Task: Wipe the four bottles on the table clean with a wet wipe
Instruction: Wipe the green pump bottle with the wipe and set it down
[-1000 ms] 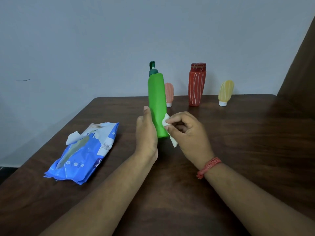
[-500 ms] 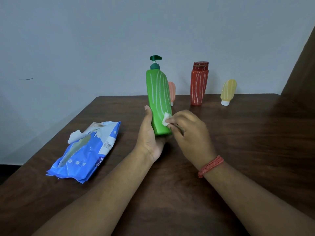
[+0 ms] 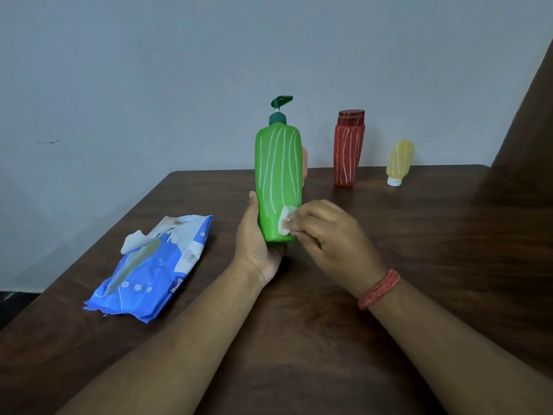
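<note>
Dark wooden tabletop [image 3: 329, 339] is being viewed from above and behind two bare forearms, with a plain grey-blue wall [image 3: 179, 70] standing beyond its far edge. A green pump bottle [image 3: 278, 181], marked with thin white lines, is being held upright by the left hand [image 3: 257, 247], whose palm and thumb are being curled round its lower left side. A small folded wet wipe [image 3: 285, 220] is being pinched by the fingertips [image 3: 291, 224] of the right hand [image 3: 332, 241] and is being pressed against the bottle's lower right side, just above its base. A red thread band [image 3: 380, 289] is being worn on the right wrist. Beyond the fingers, near the table's far edge, a red bottle [image 3: 348, 151] is standing, with a small yellow bottle [image 3: 399, 163] on its white cap further right. A peach bottle [image 3: 304, 163] is being mostly hidden behind the green one. Left of the left hand, well apart, a blue wipe packet [image 3: 155, 265] is lying flat with a white wipe sticking out.
</note>
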Motion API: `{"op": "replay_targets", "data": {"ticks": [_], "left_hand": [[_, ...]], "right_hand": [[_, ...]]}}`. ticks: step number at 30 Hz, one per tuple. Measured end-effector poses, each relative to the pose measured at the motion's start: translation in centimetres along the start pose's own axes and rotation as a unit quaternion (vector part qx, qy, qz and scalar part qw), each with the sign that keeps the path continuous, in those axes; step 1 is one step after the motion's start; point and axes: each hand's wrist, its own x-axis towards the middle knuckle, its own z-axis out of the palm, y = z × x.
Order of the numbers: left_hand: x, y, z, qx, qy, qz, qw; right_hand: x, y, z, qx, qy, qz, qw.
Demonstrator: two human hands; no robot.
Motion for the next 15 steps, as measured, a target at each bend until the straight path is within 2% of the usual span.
{"op": "replay_targets", "data": {"ticks": [4, 8, 12, 13, 15], "left_hand": [[-0.3, -0.4, 0.5, 0.052, -0.04, -0.03, 0.997], [-0.2, -0.1, 0.3, 0.057, -0.047, -0.032, 0.997], [-0.6, -0.1, 0.6, 0.088, -0.083, -0.053, 0.991], [-0.7, -0.2, 0.7, 0.093, -0.094, -0.055, 0.99], [-0.7, -0.1, 0.7, 0.096, -0.104, -0.054, 0.988]], "right_hand": [[0.1, 0.8, -0.7, 0.013, 0.082, 0.076, 0.994], [-0.2, 0.8, -1.1, 0.02, 0.019, 0.027, 0.999], [0.4, 2.0, -1.4, 0.0, 0.116, 0.078, 0.99], [0.3, 2.0, -1.5, 0.003, 0.127, 0.085, 0.988], [-0.1, 1.7, -1.6, 0.008, 0.098, 0.064, 0.993]]}}
